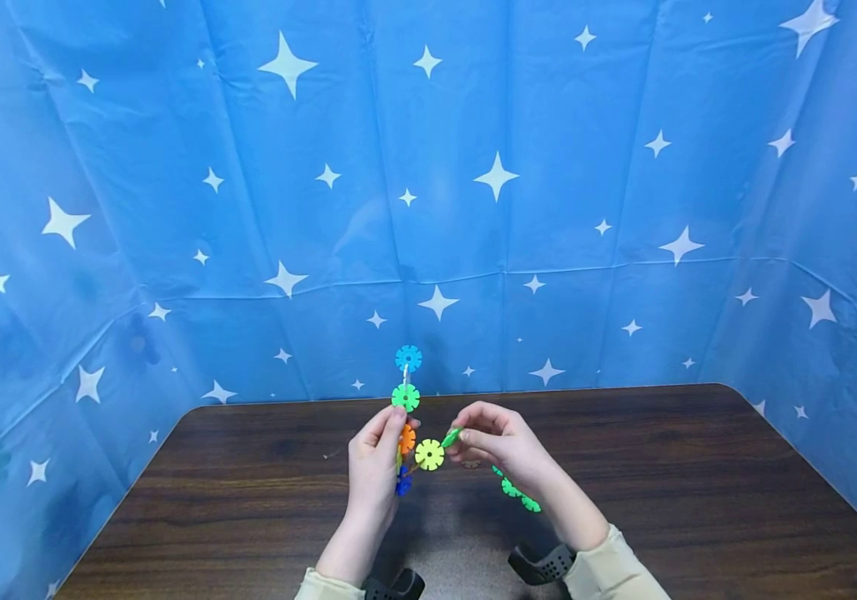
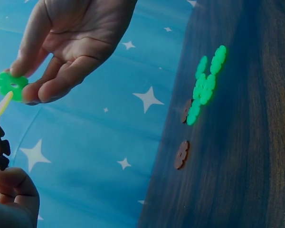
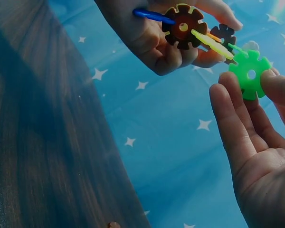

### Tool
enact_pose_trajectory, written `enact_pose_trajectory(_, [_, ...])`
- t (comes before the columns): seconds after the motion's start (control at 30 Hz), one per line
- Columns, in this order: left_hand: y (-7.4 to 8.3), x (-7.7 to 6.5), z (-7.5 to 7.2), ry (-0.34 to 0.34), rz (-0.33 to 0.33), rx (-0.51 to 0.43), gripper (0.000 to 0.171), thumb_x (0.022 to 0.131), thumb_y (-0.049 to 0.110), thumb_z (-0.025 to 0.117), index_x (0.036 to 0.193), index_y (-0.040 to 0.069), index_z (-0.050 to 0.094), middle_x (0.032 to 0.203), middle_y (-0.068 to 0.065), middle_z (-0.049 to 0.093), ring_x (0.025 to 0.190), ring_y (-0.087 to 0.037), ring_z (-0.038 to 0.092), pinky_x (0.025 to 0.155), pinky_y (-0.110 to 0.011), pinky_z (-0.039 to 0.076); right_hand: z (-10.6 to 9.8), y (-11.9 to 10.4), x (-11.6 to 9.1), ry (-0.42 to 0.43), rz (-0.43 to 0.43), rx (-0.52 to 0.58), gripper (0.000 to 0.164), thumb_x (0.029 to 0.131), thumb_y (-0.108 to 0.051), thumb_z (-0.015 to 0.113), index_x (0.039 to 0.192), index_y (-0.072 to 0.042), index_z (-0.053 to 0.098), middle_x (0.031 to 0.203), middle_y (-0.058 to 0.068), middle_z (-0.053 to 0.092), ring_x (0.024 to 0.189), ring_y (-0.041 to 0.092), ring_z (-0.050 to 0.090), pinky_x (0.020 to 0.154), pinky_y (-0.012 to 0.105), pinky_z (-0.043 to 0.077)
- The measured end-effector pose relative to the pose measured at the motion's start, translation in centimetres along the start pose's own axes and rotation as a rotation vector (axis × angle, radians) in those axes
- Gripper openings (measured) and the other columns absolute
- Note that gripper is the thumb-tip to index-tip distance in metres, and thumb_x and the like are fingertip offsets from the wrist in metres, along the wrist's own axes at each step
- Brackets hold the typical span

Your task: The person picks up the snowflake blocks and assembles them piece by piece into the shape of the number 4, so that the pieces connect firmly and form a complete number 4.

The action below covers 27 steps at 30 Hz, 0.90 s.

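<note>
My left hand [image 1: 374, 462] grips a linked chain of notched plastic discs between thumb and fingers. Above the thumb rise a green disc [image 1: 405, 398], a white one seen edge-on, and a light blue disc [image 1: 408, 358] on top. Lower down are an orange disc [image 1: 407, 438], a dark blue disc [image 1: 403, 481], a brown disc [image 3: 173, 31] and a yellow disc [image 1: 429, 454] pointing right. My right hand [image 1: 499, 437] pinches another green disc [image 3: 242, 71] between thumb and fingertips. Its edge meets the yellow disc's edge; how deeply their slots engage I cannot tell.
Several green discs [image 1: 511, 487] lie on the dark wooden table [image 1: 248, 500], partly behind my right wrist. Brown discs [image 2: 182, 155] lie near them. A blue curtain with white stars [image 1: 436, 208] stands along the table's back and sides.
</note>
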<state>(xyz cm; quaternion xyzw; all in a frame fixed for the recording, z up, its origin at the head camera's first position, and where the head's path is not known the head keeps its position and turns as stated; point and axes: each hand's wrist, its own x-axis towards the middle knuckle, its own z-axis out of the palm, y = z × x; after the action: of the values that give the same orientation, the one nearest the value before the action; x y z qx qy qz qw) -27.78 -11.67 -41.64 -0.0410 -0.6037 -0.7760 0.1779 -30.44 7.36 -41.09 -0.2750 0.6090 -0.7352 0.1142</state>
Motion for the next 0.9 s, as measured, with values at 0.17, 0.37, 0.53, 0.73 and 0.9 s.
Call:
enact_pose_trajectory(0.17, [-0.05, -0.04, 0.07, 0.003, -0.011, -0.008, 0.026, 0.096, 0.028, 0.062, 0.087, 0.005, 0.071, 0.074, -0.003, 0.062, 0.055, -0.013, 0.048, 0.048, -0.020, 0.046, 0.12, 0.09, -0.07, 0.017, 0.002, -0.029, 0.014, 0.095, -0.005, 0.060, 0.106, 0.003, 0.058, 0.096, 0.005, 0.068, 0.084, 0.018, 0.069, 0.077, 0.037, 0.056])
enact_pose_trajectory(0.37, [-0.12, -0.07, 0.20, 0.000, -0.025, -0.027, 0.026, 0.096, 0.027, 0.063, 0.088, 0.003, 0.070, 0.074, -0.003, 0.062, 0.056, -0.012, 0.049, 0.050, -0.021, 0.048, 0.19, 0.23, -0.08, 0.045, 0.012, -0.113, 0.024, 0.092, -0.007, 0.065, 0.108, 0.010, 0.059, 0.091, 0.008, 0.070, 0.084, 0.018, 0.070, 0.076, 0.037, 0.056])
enact_pose_trajectory(0.53, [-0.14, -0.04, 0.22, 0.004, -0.043, -0.044, 0.025, 0.096, 0.026, 0.062, 0.088, 0.004, 0.070, 0.076, -0.002, 0.064, 0.056, -0.010, 0.051, 0.051, -0.023, 0.050, 0.26, 0.29, -0.08, 0.060, 0.002, -0.133, 0.027, 0.092, -0.008, 0.065, 0.109, 0.013, 0.062, 0.090, 0.009, 0.072, 0.084, 0.018, 0.071, 0.074, 0.035, 0.057])
enact_pose_trajectory(0.73, [-0.08, 0.04, 0.35, 0.020, -0.034, -0.048, 0.024, 0.095, 0.026, 0.064, 0.083, 0.007, 0.070, 0.074, -0.003, 0.061, 0.054, -0.009, 0.048, 0.047, -0.021, 0.047, 0.56, 0.37, -0.04, 0.078, -0.036, -0.126, 0.026, 0.093, -0.007, 0.065, 0.106, 0.016, 0.062, 0.088, 0.006, 0.072, 0.081, 0.017, 0.071, 0.073, 0.037, 0.057])
enact_pose_trajectory(0.9, [0.00, 0.00, 0.35, 0.035, -0.033, -0.056, 0.024, 0.094, 0.026, 0.065, 0.083, 0.006, 0.071, 0.072, -0.004, 0.061, 0.052, -0.008, 0.046, 0.046, -0.020, 0.046, 0.96, 0.25, -0.08, 0.087, -0.087, -0.152, 0.023, 0.092, -0.007, 0.066, 0.102, 0.013, 0.066, 0.085, 0.003, 0.072, 0.078, 0.016, 0.071, 0.066, 0.032, 0.056])
